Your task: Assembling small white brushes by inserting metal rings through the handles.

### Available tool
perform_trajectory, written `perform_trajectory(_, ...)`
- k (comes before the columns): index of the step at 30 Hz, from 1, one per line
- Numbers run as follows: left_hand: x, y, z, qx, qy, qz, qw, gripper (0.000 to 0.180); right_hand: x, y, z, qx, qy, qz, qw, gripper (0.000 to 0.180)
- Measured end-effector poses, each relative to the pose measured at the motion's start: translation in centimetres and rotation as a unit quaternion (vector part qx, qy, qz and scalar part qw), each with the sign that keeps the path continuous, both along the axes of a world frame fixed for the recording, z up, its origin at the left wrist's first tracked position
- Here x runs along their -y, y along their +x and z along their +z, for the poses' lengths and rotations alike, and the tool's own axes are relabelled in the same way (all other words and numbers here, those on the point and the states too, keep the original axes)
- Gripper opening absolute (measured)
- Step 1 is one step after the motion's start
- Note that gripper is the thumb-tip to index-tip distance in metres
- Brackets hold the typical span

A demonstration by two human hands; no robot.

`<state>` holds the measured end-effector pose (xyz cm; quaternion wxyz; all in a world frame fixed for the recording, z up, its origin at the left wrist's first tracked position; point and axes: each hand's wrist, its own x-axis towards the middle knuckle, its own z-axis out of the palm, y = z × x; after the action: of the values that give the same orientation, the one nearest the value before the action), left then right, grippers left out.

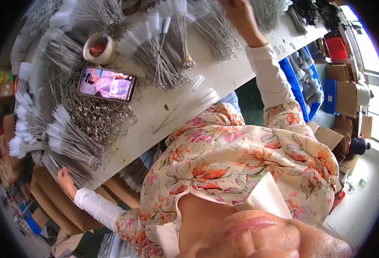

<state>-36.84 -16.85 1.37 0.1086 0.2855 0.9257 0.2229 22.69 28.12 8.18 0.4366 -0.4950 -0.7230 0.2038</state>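
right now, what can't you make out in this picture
- Right hand: the head view's top edge cuts off its fingers, so anything held is unseen.
- Left hand: too small in the head view to tell whether it grips the thin wires.
- Red object: in the head view, the white roll around it hides its lower part.

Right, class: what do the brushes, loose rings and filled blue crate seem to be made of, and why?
Brushes: thin grey wire stems, likely steel; white fuzzy tips, perhaps nylon.
Loose rings: shiny metal, by their silvery glints; which metal is unclear.
Blue crate: probably smooth plastic, from its even colour.
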Motion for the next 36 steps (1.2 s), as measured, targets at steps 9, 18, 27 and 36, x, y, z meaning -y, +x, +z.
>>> perform_trajectory(9, -0.4, 0.1, 0.6, 0.060, -0.001, 0.098, 0.993, 0.017, -0.5, -1.6, -4.4, 0.265, -0.057, 0.036, 0.962, 0.026)
perform_trajectory(18, -1.9, 3.8, 3.5, 0.143, 0.150, 0.183, 0.961, 0.019, -1.3, -1.5, -3.8, 0.233, -0.097, 0.007, 0.968, 0.022)
perform_trajectory(27, -4.2, 8.3, 6.4, 0.174, 0.316, 0.148, 0.921, 0.030, -2.0, -0.4, -3.4, 0.229, -0.083, 0.121, 0.962, 0.022)
perform_trajectory(36, -4.8, 10.5, 7.0, 0.235, 0.388, 0.083, 0.887, 0.032, -1.5, 0.5, -4.0, 0.227, -0.091, 0.046, 0.969, 0.022)
